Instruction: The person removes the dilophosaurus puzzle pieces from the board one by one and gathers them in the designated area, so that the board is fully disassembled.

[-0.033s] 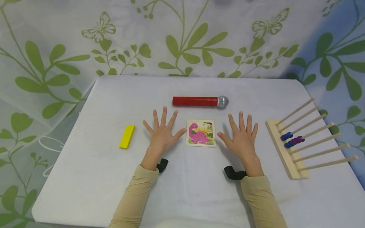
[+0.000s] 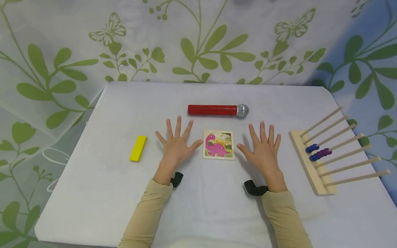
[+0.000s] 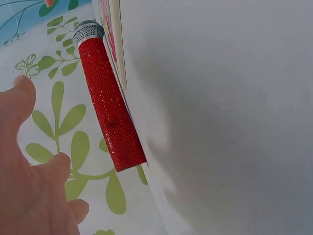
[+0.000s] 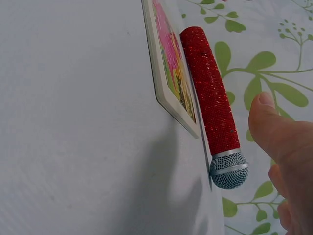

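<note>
My left hand [image 2: 176,148] is held over the table with its fingers spread, holding nothing; its thumb tip is close to the left edge of a small wooden dinosaur puzzle [image 2: 218,145]. On the other side of the puzzle my right hand [image 2: 263,153] also has spread fingers and nothing in them. Beyond both hands lies a red glittery microphone [image 2: 214,110] with a silver mesh head pointing right. In the left wrist view the microphone [image 3: 111,105] appears past the fingers. The right wrist view shows the puzzle [image 4: 171,63] edge-on beside the microphone [image 4: 210,93].
A yellow block [image 2: 138,148] lies left of the left hand. At the right stands a wooden bead rack [image 2: 310,165] with several upright rods; blue and purple beads [image 2: 324,152] sit on two of them. A leaf-patterned curtain [image 2: 217,41] hangs behind the white table [image 2: 93,199].
</note>
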Tool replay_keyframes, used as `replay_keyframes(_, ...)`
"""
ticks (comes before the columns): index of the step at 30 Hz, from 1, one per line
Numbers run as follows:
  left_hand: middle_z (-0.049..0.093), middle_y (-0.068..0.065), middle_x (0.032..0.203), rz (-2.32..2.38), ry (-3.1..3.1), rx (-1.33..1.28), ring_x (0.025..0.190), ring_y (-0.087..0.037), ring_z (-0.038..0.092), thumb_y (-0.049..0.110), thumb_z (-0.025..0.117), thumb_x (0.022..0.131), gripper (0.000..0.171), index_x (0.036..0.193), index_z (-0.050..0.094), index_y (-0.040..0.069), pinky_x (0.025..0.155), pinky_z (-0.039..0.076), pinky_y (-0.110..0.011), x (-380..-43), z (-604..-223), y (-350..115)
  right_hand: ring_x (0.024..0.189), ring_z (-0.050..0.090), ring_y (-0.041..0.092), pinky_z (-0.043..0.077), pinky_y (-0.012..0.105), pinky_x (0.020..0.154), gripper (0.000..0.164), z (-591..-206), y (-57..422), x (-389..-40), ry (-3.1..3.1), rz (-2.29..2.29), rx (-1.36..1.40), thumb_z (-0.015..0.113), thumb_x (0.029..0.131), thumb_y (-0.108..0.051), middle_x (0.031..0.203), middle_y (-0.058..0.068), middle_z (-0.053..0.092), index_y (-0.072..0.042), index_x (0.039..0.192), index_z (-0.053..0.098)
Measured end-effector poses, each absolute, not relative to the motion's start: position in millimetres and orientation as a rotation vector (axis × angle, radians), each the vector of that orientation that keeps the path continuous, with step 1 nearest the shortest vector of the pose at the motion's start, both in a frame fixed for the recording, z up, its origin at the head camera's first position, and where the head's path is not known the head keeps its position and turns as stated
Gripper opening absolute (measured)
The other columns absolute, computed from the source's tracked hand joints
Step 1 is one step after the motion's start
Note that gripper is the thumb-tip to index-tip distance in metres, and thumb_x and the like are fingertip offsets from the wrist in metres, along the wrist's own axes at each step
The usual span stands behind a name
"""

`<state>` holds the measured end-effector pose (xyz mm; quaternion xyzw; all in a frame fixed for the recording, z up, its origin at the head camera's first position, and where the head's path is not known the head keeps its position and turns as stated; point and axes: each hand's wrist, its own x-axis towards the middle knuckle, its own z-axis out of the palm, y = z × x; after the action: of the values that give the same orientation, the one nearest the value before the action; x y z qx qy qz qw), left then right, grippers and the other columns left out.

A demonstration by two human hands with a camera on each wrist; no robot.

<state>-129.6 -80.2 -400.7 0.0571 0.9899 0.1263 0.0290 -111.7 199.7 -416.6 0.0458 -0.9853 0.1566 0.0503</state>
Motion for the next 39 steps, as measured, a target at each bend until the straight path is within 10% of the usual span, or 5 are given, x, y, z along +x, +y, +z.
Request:
replay_keyframes(14,0.000,-0.009,0.151,0.383,2.833,0.301,0.135,-0.033,-0.009,0.068,0.045,0.079,0.087,0.146,0.006,0.028,0.101,-0.004,-0.058,-140,-397,-71,0.133,-0.012,0.036,-0.009,0.057,0.100,0.078,-411,181,-125,-3.022,0.583,0.290,0.054,0.083,-0.053,0.149,0.020,0.006,-0.012,0.143,0.027)
replay_keyframes(25,-0.001,-0.008,0.151,0.283,2.700,0.328,0.136,-0.030,-0.003,0.057,0.060,0.076,0.091,0.146,0.013,0.025,0.105,0.005,-0.052,-153,-404,-49,0.111,0.043,0.040,0.034,0.051,0.094,0.043,-410,130,-154,-3.091,0.828,0.640,0.066,0.083,-0.028,0.123,0.021,0.047,-0.004,0.118,0.058)
replay_keyframes(39,0.001,-0.010,0.151,0.265,2.683,0.346,0.135,-0.033,0.000,0.063,0.059,0.073,0.094,0.146,0.014,0.025,0.104,0.007,-0.055,-158,-408,-49,0.102,0.044,0.034,0.038,0.048,0.087,0.049,-419,113,-160,-3.085,0.644,0.576,0.073,0.074,-0.037,0.113,0.018,0.049,-0.008,0.111,0.059)
